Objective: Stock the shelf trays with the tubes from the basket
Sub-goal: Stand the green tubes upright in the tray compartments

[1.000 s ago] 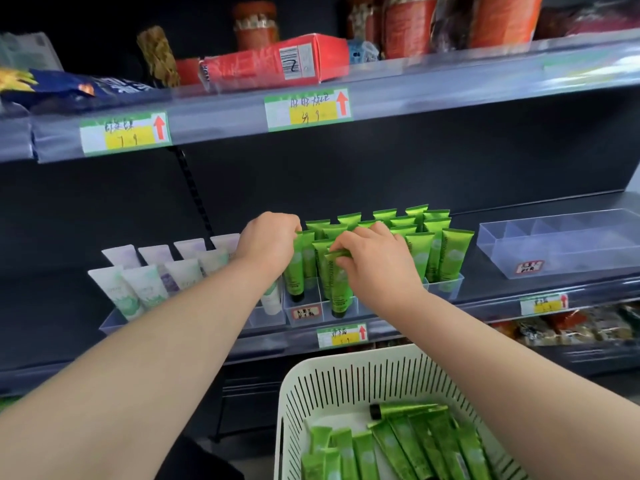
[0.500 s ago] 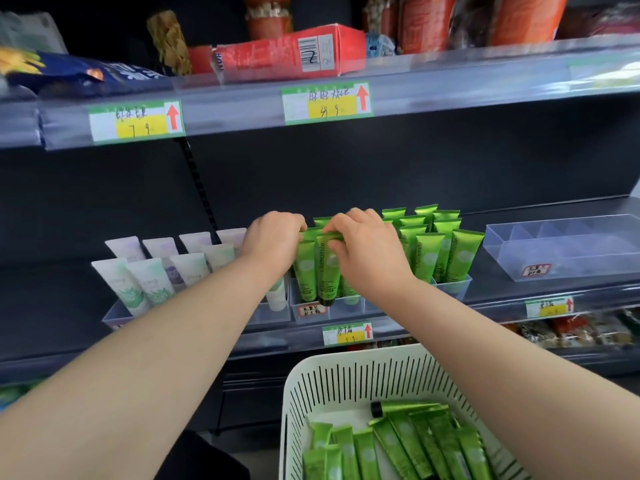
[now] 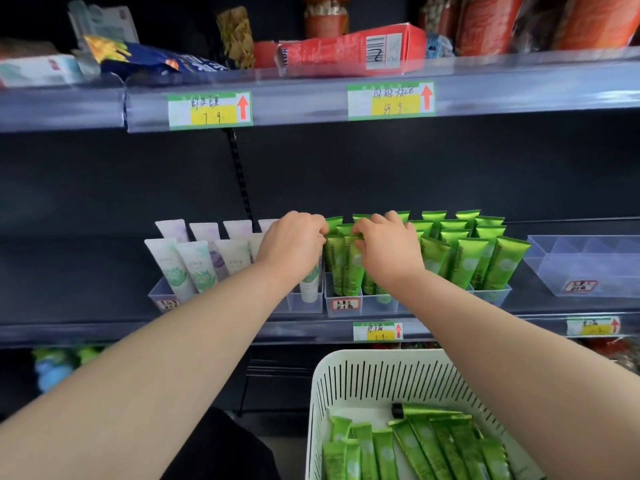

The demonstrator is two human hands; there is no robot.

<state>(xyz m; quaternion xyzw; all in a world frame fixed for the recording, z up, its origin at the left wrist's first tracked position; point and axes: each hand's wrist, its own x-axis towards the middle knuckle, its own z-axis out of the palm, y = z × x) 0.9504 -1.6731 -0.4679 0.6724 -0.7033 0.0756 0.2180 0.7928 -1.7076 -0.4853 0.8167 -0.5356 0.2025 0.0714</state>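
A big dark shelf (image 3: 86, 271) is filling most of the view. A top shelf (image 3: 519, 88) above it is carrying a red box (image 3: 349, 53), a blue bag (image 3: 156, 60) and some jars (image 3: 325, 15). Down low, a white basket (image 3: 363, 386) is sitting in front of the shelf, and green tubes (image 3: 415, 448) are lying flat inside it.

Three clear trays are sitting in a row on the dark shelf. The left tray (image 3: 154, 294) is holding white tubes (image 3: 194, 261) that are standing up. The middle tray (image 3: 367, 308) is holding standing green tubes (image 3: 467, 258), packed close together. The right tray (image 3: 616, 285) is sitting well apart from the hands.

Both hands are hovering at the front left corner of the middle tray. The right hand (image 3: 388, 247) is pinching the top of the front green tube (image 3: 349, 268), with its fingers curling over the flat end. The left hand (image 3: 291, 247) is touching the tube tops just beside it with curled fingers. I cannot tell if it is gripping one.

The left arm is covering part of the left tray and a few white tubes. The right arm is covering the middle of the green row and the basket's right side. The picture's bottom edge is cutting off the basket. A small price tag (image 3: 377, 331) is sticking to the shelf edge, but its writing is too blurry to read.
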